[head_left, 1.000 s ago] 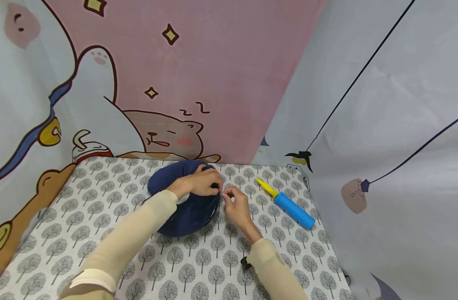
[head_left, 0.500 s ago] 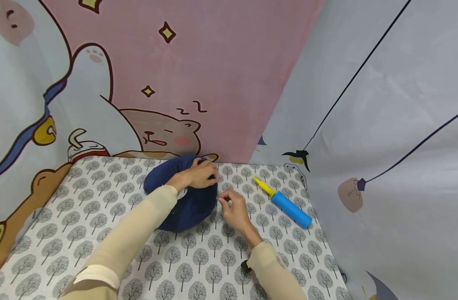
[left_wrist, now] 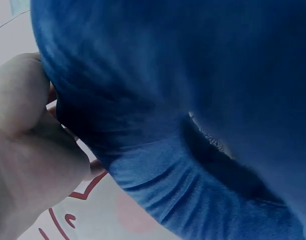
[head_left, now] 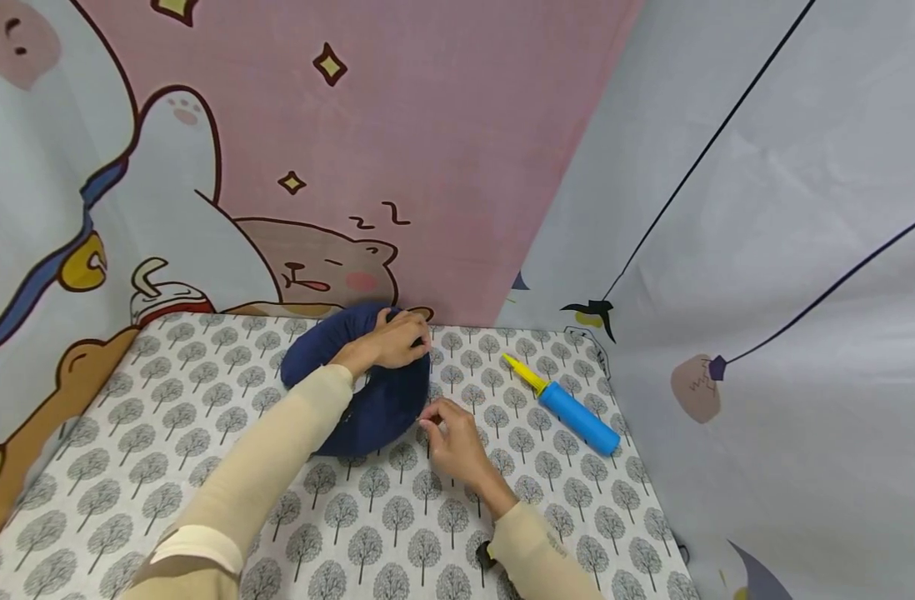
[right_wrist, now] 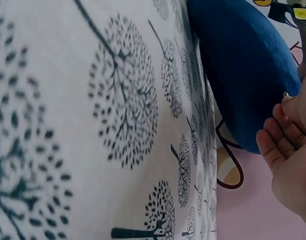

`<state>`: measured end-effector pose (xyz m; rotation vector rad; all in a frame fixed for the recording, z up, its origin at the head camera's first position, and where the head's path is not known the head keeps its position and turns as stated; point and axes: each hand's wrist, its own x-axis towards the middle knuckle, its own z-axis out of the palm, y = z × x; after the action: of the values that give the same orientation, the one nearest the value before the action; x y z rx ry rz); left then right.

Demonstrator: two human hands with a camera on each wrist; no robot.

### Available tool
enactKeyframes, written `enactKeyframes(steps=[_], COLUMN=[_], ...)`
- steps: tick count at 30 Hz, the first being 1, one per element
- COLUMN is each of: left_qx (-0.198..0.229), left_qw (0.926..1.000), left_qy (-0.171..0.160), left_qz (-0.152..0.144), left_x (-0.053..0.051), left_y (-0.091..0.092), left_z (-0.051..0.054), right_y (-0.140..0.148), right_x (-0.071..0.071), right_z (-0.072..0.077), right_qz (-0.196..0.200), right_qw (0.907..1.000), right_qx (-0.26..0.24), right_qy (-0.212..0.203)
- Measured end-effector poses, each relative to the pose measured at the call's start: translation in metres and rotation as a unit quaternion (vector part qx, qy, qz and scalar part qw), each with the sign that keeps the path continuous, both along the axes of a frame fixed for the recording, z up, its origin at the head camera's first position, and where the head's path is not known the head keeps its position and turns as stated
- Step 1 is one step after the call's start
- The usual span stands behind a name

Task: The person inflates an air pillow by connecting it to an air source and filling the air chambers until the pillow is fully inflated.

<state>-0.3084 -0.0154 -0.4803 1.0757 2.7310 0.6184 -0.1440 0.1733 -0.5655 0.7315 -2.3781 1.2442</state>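
Note:
A navy blue U-shaped neck pillow [head_left: 378,417] lies on the table near the back wall. My left hand [head_left: 397,340] grips its far right part; in the left wrist view the fingers of that left hand [left_wrist: 22,145] go behind the blue fabric [left_wrist: 158,185] and are partly hidden. At the pillow's right edge, my right hand [head_left: 457,442] pinches a small metal zipper pull [right_wrist: 286,94] between thumb and forefinger. The other fingers of the right hand [right_wrist: 293,160] are loosely bent in the right wrist view.
A blue hand pump [head_left: 577,418] with a yellow nozzle [head_left: 523,372] lies to the right of the pillow. Tree-patterned cloth [head_left: 397,533] covers the table. Printed fabric walls [head_left: 457,167] stand close behind and to the right.
My right hand has moved toward me along the pillow's right edge with the zipper pull. My left hand keeps hold of the far part. The head view has shifted slightly.

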Motion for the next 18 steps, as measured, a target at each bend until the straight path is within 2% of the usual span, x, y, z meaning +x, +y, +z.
enactKeyframes(steps=[4,5,7,11,12,14,18], left_qx=[0.03,0.037,0.042,0.037,0.034,0.035,0.064], left_qw=[0.9996,0.9993,0.9991,0.9989,0.999,0.9988,0.9979], left_qy=[0.002,-0.01,-0.001,-0.022,-0.018,-0.029,-0.011], left_qz=[0.001,0.005,-0.006,-0.02,-0.023,-0.018,-0.009], left_x=[-0.018,-0.018,-0.021,-0.004,0.0,0.012,0.016], left_y=[-0.002,-0.002,-0.003,-0.007,-0.01,-0.016,-0.036], left_z=[-0.027,-0.027,-0.032,-0.007,-0.002,0.012,0.012], right_y=[-0.001,0.0,0.002,0.012,0.016,0.023,0.037], right_x=[0.002,0.002,0.002,0.001,0.0,-0.002,-0.005], right_z=[-0.003,-0.004,-0.007,-0.01,-0.01,-0.01,-0.012], right_qz=[-0.012,-0.017,-0.023,-0.031,-0.037,-0.051,-0.089], right_qw=[0.9999,0.9998,0.9996,0.9988,0.9983,0.9967,0.9896], right_qx=[-0.011,-0.013,-0.014,-0.014,-0.016,-0.022,-0.018], right_qy=[0.004,0.002,-0.008,-0.034,-0.041,-0.06,-0.112])
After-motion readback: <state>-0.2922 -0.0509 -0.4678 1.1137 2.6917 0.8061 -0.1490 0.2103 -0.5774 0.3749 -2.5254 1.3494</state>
